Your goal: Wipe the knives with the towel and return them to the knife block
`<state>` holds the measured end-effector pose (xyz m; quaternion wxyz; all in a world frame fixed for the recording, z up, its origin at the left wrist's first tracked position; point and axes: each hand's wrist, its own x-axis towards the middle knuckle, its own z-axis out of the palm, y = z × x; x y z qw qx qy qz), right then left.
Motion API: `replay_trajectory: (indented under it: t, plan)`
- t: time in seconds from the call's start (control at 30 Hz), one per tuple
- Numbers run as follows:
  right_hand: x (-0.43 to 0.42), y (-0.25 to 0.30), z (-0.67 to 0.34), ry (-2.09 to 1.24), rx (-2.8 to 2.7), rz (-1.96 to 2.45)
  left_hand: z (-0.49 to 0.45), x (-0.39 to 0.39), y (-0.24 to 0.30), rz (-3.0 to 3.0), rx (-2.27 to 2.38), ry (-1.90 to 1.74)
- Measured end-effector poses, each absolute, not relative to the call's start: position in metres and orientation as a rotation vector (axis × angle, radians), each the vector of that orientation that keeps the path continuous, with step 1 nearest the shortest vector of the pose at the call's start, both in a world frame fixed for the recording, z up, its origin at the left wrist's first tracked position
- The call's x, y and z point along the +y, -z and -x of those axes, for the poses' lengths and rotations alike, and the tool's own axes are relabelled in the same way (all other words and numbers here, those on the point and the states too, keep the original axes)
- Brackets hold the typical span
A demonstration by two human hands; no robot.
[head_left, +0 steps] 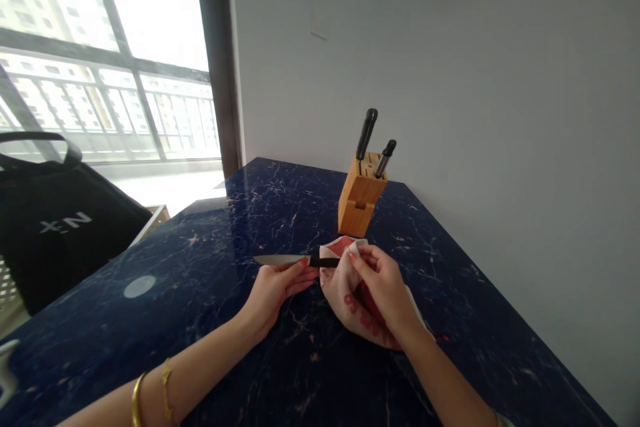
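Note:
My left hand [275, 287] pinches a small knife [280, 259] near where the blade meets its black handle; the blade points left, level above the table. My right hand [381, 287] is closed on a white cloth with red print [350, 293], which wraps around the knife's handle end. Behind them a wooden knife block [360, 197] stands upright with two black-handled tools in its slots.
The dark blue marbled table [210, 293] runs along a white wall on the right. A black bag [55, 227] sits off the table's left edge by a large window. A pale round spot [139, 286] marks the tabletop on the left.

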<state>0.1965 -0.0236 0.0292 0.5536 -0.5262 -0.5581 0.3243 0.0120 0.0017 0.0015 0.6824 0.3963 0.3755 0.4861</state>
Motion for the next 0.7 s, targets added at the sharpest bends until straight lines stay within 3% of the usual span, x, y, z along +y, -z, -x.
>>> replay_trajectory:
  t: [0.7]
  plan:
    - [-0.024,-0.016,-0.184,-0.336,-1.759,1.523,-0.016,-0.001,0.0,-1.354,0.974,-1.005]
